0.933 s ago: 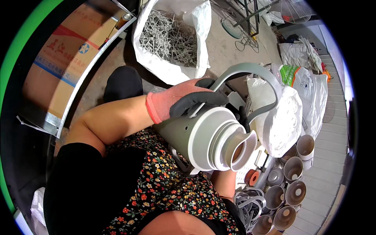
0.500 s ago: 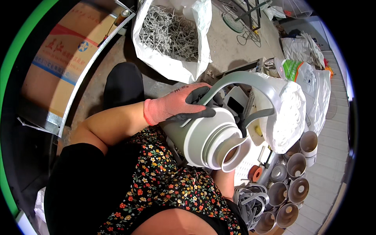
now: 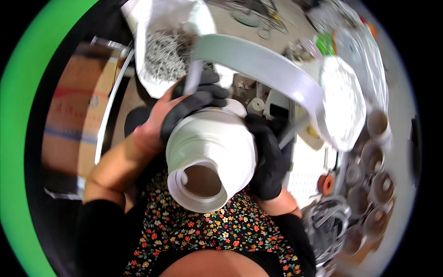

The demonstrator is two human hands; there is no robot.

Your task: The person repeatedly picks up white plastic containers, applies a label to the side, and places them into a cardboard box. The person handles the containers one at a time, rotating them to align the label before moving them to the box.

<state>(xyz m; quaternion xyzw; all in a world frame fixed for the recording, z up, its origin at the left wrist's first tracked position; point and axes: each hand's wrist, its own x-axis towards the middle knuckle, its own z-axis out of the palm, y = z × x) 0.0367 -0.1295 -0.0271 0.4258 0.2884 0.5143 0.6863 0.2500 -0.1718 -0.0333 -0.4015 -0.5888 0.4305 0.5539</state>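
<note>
A pale grey insulated jug (image 3: 217,143) is held up in front of my lap, its round open mouth (image 3: 203,180) tilted toward me. My left hand (image 3: 189,106), in a pink glove with black fingers, wraps its far left side at one end of the wide curved handle (image 3: 263,67). On the right, my right hand (image 3: 270,159) in a dark glove closes around the jug's side near the other end of the handle. That handle arches up and away from the jug's body. Its fastening points are partly hidden by the gloves and blurred.
A white sack of grey plastic strips (image 3: 164,55) stands far left, beside a cardboard box (image 3: 69,115). To the right are a white bag (image 3: 341,101), an orange-red ring (image 3: 325,184), a heap of grey handle strips (image 3: 327,221) and several grey jug bodies (image 3: 382,188).
The jug has turned so its mouth faces me, and the handle now stands higher. My right hand has come into clearer view on the jug's right side. The view has shifted.
</note>
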